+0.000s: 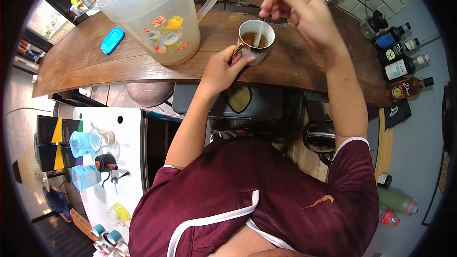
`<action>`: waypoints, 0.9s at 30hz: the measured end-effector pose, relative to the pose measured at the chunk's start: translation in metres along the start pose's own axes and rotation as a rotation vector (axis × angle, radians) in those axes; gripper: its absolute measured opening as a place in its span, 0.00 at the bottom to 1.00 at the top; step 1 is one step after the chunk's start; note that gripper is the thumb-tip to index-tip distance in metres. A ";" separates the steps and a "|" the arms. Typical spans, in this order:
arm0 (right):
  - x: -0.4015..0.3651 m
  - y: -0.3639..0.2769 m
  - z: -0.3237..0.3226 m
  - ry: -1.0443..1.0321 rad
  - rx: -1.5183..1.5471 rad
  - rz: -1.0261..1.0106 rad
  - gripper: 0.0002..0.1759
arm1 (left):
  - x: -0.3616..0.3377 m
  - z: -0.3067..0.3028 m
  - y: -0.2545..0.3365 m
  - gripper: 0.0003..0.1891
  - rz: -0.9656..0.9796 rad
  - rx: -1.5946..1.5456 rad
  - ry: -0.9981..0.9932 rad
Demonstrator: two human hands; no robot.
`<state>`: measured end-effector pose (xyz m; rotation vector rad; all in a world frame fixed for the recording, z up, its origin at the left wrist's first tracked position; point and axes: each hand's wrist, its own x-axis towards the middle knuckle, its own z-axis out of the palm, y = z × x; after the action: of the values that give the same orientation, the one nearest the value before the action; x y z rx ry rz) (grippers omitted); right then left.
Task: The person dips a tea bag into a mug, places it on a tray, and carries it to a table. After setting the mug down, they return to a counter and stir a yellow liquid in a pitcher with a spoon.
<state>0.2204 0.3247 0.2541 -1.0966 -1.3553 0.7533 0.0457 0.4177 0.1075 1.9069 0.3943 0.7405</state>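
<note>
Cup (257,38) sits below the right hand (300,7), handle in the left hand (221,69) grip.

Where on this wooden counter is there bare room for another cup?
The widest bare stretch of counter lies left of the pitcher, in front of the blue lid. A smaller patch sits between pitcher and cup, beyond the left hand gripping it. The right end is crowded with bottles, and the right hand pinches a string over the cup.

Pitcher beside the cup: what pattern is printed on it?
The pitcher carries pink, orange and pale blue flowers on translucent plastic; the head view shows it.
</note>
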 end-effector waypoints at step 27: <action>0.006 -0.024 0.009 0.174 0.172 -0.160 0.07 | 0.000 0.000 -0.001 0.20 0.022 -0.013 -0.009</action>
<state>0.2081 0.3233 0.2775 -0.8856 -1.1915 0.6300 0.0457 0.4182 0.1060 1.9042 0.3626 0.7463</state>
